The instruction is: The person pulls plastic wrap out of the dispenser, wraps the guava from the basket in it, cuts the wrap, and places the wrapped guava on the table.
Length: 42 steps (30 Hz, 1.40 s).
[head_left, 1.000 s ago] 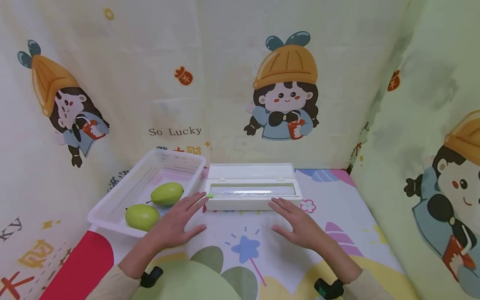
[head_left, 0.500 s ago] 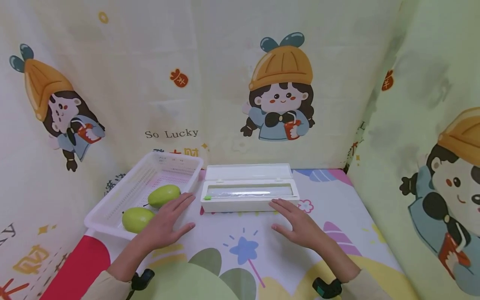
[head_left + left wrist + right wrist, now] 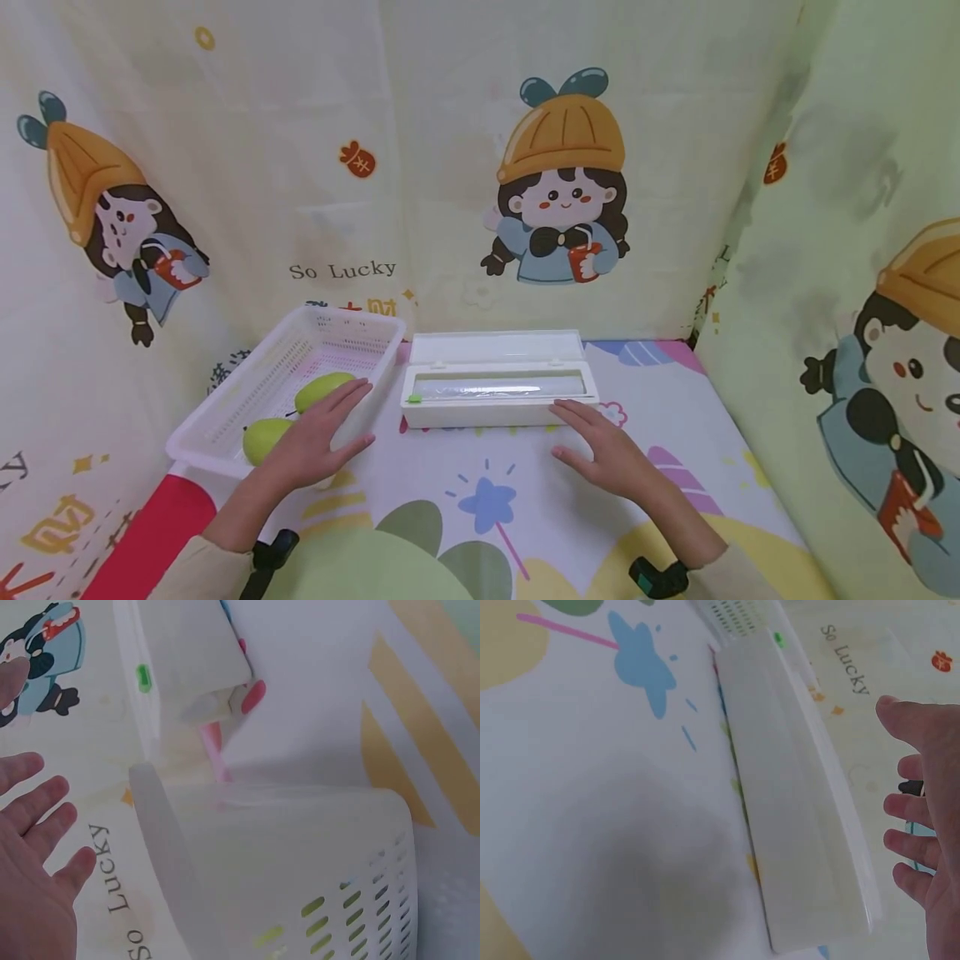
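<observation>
A white cling film dispenser [image 3: 495, 415] stands near the back of the table with its lid raised. A film roll [image 3: 498, 387] lies inside, and a green slide cutter [image 3: 414, 399] sits at its front left. My left hand [image 3: 311, 442] is held with straight fingers at the near right side of a white plastic basket [image 3: 217, 417], overlapping two green, pear-like fruits [image 3: 262, 440] in the head view. In the left wrist view its spread fingers [image 3: 45, 802] hold nothing. My right hand [image 3: 607, 450] hovers in front of the dispenser's right end, fingers extended and holding nothing.
A cartoon-printed cloth [image 3: 450, 208] rises right behind the dispenser and basket, and another printed cloth [image 3: 840, 250] closes off the right side. The table is covered with a colourful printed cloth [image 3: 555, 533]. The basket's right rim stands close to the dispenser's left end.
My left hand has moved left, from the dispenser's left end to over the basket's near side. My right hand has shifted slightly right. The dispenser, basket and fruits stay in place.
</observation>
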Available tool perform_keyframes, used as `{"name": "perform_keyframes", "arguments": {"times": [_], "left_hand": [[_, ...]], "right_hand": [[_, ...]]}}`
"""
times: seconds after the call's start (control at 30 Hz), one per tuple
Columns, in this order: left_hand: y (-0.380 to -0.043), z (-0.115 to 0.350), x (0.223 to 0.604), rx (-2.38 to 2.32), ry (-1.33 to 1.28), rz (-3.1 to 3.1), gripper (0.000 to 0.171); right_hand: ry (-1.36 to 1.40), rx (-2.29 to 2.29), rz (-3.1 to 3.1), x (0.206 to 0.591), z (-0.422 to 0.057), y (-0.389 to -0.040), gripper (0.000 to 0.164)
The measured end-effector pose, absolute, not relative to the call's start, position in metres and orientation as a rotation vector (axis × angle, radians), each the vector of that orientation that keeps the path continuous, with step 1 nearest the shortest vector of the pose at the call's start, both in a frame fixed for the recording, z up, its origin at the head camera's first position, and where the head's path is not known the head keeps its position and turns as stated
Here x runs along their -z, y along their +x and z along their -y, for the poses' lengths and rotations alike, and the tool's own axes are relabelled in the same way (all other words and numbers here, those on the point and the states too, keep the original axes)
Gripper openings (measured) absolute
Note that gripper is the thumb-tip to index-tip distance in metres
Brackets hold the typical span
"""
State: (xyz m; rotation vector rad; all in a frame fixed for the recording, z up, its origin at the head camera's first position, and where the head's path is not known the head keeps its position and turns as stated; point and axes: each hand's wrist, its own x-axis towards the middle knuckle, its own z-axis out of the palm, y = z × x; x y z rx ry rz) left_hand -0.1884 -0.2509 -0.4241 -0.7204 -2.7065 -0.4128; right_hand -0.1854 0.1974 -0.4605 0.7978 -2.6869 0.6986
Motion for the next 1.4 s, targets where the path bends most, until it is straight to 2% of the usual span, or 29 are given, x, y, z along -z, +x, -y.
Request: {"name": "perform_keyframes", "arguments": {"times": [0.37,0.83,1.4], "left_hand": [[-0.186,0.264,0.421,0.405,-0.647,2.778,0.071],[-0.199,0.277,0.418,0.467,-0.605,2.865,0.068],[-0.215,0.291,0.422,0.526,-0.542,2.927,0.065]], "right_hand": [[0.776,-0.731,2.703,0.47,-0.192,-0.184,0.063],[0.729,-0.756,2.684,0.468,-0.197,-0.184,0.061],[0.715,-0.784,2.69,0.462,-0.199,-0.201,0.059]]}}
